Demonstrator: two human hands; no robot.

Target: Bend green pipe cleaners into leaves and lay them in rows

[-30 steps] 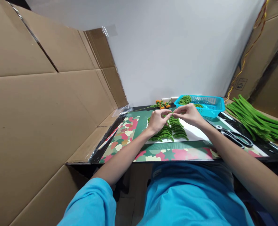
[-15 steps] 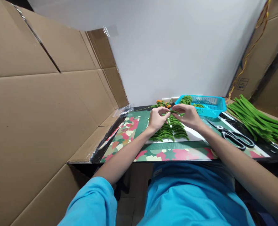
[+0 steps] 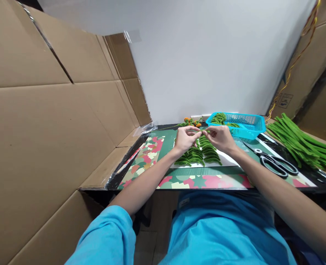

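My left hand (image 3: 185, 140) and my right hand (image 3: 220, 138) meet above the mat, thumbs and fingers pinched together. Between their fingertips is a short green pipe cleaner piece (image 3: 205, 131), mostly hidden by the fingers. Below them, on a white sheet (image 3: 230, 160), curved green pipe cleaner pieces (image 3: 196, 154) lie in neat rows. My left hand partly covers the rows.
A blue plastic basket (image 3: 248, 130) with more green pieces stands behind my right hand. Orange flowers (image 3: 189, 120) lie at the back. Black-handled scissors (image 3: 274, 162) rest at right, beside a bundle of long green pipe cleaners (image 3: 303, 141). Cardboard (image 3: 55, 136) walls the left side.
My right fingers have closed inward, nearer my left fingertips, and less of the green piece shows. The things on the mat have not moved.
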